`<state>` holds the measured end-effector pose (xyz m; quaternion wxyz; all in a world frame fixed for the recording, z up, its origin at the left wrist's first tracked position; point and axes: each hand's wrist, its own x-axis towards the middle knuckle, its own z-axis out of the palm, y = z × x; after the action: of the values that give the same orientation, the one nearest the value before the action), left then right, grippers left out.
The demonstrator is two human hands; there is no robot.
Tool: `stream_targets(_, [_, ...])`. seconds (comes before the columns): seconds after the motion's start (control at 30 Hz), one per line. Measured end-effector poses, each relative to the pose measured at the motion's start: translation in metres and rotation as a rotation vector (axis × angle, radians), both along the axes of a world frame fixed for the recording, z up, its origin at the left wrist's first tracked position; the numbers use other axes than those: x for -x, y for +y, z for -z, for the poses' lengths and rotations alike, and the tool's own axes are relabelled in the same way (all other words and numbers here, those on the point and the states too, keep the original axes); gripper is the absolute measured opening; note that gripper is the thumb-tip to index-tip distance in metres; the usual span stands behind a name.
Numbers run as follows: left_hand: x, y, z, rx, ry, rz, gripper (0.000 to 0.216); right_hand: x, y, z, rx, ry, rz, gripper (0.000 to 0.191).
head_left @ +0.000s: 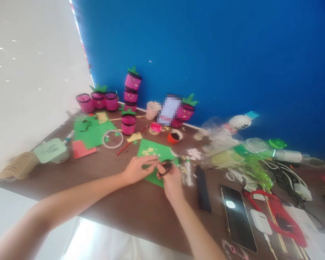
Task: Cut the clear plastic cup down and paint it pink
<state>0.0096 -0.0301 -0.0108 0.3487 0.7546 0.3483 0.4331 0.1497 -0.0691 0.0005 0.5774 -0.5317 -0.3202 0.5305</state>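
Right hand (173, 180) grips black-handled scissors (167, 165) above green paper (155, 178); left hand (137, 169) close beside, hold unclear. Behind, pink face-decorated cups (128, 127) look finished; pale cup (152, 111) not yet pink.

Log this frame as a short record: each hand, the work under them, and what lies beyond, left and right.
Left hand: fingertips close to the right hand; any grip too small to tell
Right hand: holding black-handled scissors
Under hands: green sheet with yellow scraps
Beyond: pink cups with dark rims, some stacked
Left: white ring; red sheet
Right: dark strip; phone
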Motion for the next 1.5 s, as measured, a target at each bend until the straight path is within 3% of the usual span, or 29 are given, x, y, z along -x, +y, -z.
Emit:
stream_targets(0.33, [0.002, 0.002, 0.005, -0.443, 0.122, 0.031, 0.038, -0.002, 0.000, -0.001, 0.027, -0.049, 0.058, 0.030])
stream_targets(0.53, [0.002, 0.001, 0.005, -0.513, 0.192, 0.005, 0.039, -0.002, 0.001, 0.000, 0.013, -0.063, 0.060, 0.030])
stream_targets(0.63, [0.003, 0.000, 0.006, -0.458, 0.187, 0.013, 0.038, -0.003, 0.003, -0.001, -0.001, -0.084, 0.030, 0.031])
stream_targets(0.83, [0.000, -0.002, 0.000, -0.151, 0.197, -0.003, 0.031, -0.006, 0.007, -0.004, -0.012, -0.160, -0.082, 0.029])
stream_targets(0.97, [-0.005, 0.000, -0.007, -0.019, 0.227, 0.021, 0.025, -0.005, 0.006, -0.004, -0.087, -0.264, -0.080, 0.028])
stream_targets(1.13, [-0.004, 0.002, -0.008, 0.150, 0.238, -0.051, 0.024, -0.008, 0.007, -0.003, -0.105, -0.340, -0.061, 0.024])
stream_targets(1.5, [0.000, 0.003, -0.006, 0.257, 0.200, -0.032, 0.023, -0.006, 0.004, -0.006, -0.142, -0.375, -0.032, 0.024])
